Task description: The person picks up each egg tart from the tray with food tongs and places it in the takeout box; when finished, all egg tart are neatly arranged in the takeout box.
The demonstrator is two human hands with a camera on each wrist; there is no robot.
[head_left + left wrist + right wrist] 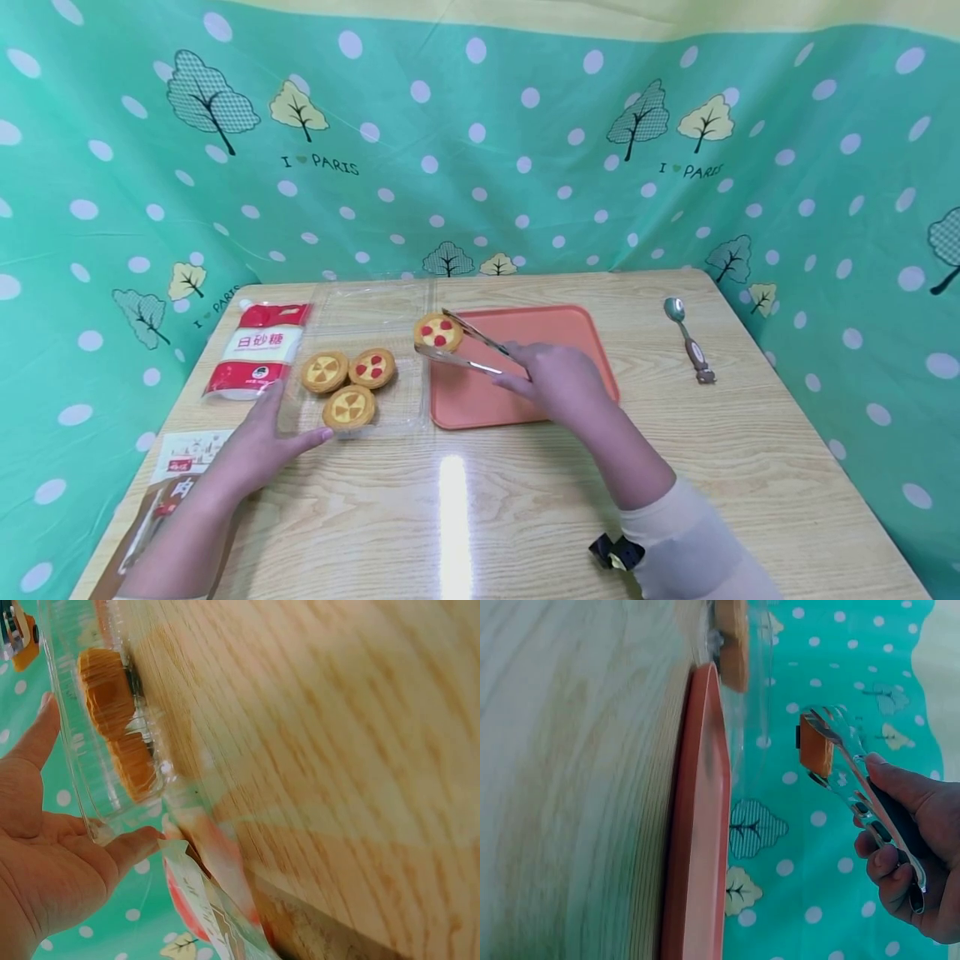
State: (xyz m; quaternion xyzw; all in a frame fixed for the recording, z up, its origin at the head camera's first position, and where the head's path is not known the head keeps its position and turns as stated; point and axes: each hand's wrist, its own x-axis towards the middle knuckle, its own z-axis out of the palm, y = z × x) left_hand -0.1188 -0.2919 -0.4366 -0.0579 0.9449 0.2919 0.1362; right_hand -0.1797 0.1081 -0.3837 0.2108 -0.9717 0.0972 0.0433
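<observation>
My right hand point(562, 379) grips metal tongs point(480, 364), fingers curled round the handles in the right wrist view. Between the tong tips is an egg tart point(438, 332) with red pieces on top, held up off the table near the left edge of a pink tray point(525, 410). A clear plastic container point(408, 400) holds three more tarts: one with red pieces point(372, 367) and two with yellow wedge-shaped tops, one at the left point(325, 372) and one in front point(349, 407). My left hand point(258, 446), thumb and fingers spread, rests against the container's near left side.
Left of the container lies a red and white sugar bag point(257, 350). A brown and white packet point(168, 500) lies partly under my left forearm. On the right is a spoon point(688, 340) with a brown animal-shaped handle end. A polka-dot curtain point(480, 167) stands behind the table.
</observation>
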